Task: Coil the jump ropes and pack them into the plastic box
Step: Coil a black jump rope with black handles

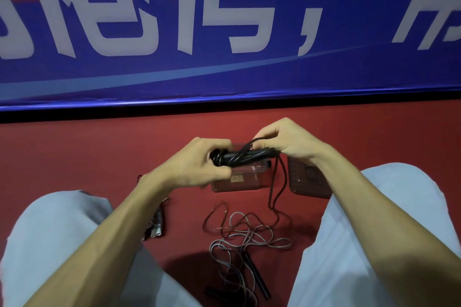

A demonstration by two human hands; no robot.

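Banner, blue, on the wall behind the red floor: bore large white Chinese characters, cropped at the top and both sides, with one comma between them; none could be read with certainty. Plastic box: carried a small label, too blurred to read. No other text was legible.

- Left hand and right hand grip a coiled black jump rope above the plastic box.
- A grey jump rope lies tangled on the red floor.
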